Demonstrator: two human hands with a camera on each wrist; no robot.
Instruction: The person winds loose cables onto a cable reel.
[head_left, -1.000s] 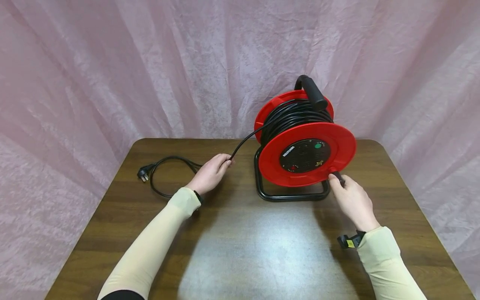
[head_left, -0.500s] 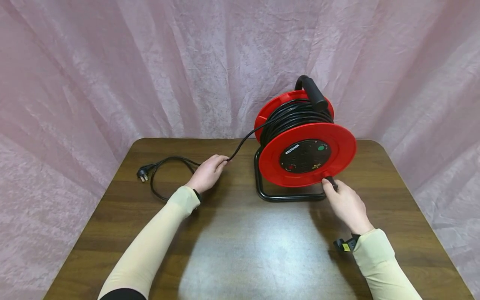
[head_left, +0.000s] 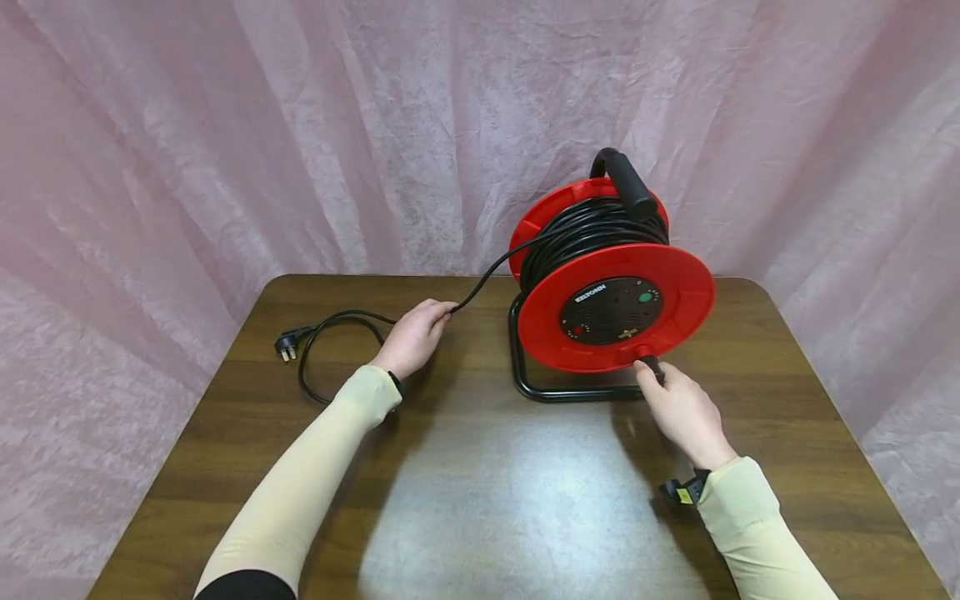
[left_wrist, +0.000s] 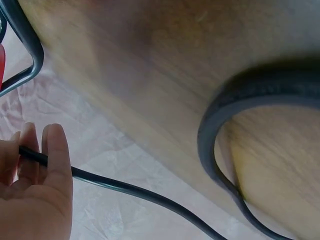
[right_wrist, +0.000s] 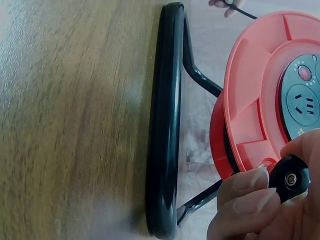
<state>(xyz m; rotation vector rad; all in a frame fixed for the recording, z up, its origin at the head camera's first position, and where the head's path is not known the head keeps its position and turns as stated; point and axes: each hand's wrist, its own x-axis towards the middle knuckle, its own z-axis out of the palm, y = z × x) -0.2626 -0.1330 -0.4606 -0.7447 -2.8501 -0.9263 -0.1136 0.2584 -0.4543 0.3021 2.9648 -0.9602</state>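
A red cable reel (head_left: 692, 287) with black cord wound on it stands on its black tube frame at the table's back right. My right hand (head_left: 682, 417) grips the black crank knob (head_left: 652, 367) at the lower edge of the front disc. In the right wrist view, thumb and fingers surround the knob's round end (right_wrist: 289, 179). Left of the reel, my left hand (head_left: 412, 340) pinches the black cable (head_left: 485, 277), which slopes from the drum down to the fingers. The left wrist view has the cable (left_wrist: 130, 189) passing between thumb and fingers.
Beyond my left hand, the cable's free end loops on the wooden table (head_left: 480, 500) and ends in a black plug (head_left: 287, 345). The reel's carry handle (head_left: 632, 185) juts up above the drum. A pink curtain (head_left: 375, 142) hangs behind the table.
My right hand has swung the crank knob leftward and slightly down, and the front disc has turned clockwise with it. My left hand has shifted slightly left and away, still pinching the cable.
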